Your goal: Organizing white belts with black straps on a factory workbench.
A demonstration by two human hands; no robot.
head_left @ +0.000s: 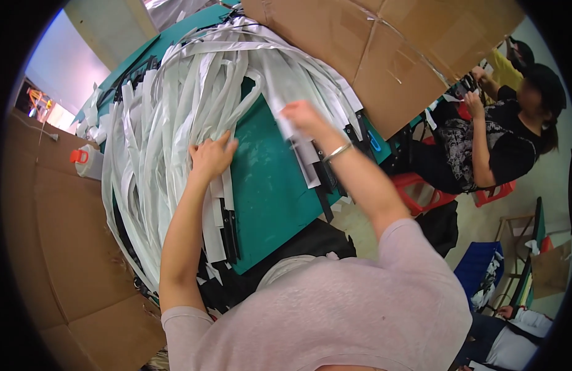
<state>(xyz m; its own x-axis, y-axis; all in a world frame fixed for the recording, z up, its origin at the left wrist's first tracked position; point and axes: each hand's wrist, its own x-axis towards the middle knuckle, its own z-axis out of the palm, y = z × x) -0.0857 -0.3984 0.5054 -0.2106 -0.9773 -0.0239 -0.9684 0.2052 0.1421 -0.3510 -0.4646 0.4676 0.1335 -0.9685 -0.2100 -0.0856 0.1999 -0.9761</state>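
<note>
A thick spread of long white strips [153, 133] covers much of the green table, with dark pieces at their lower ends. My left hand [212, 156] rests on the strips left of the bare green patch, its fingers stretched and partly spread. Across that patch my right hand [303, 119], with a bangle on the wrist, is over a second run of white strips [270, 74]. Motion smears its fingers and the strip beneath them, so I cannot tell whether it grips one. Black ends [323, 176] stick out below these strips, and others [229, 226] lie below my left hand.
Bare green tabletop [267, 167] shows between my hands. Cardboard sheets [360, 49] stand at the upper right, and more cardboard [69, 229] at the left. A clear jug with a red cap [82, 156] is beside the table. A co-worker [490, 130] sits at the right.
</note>
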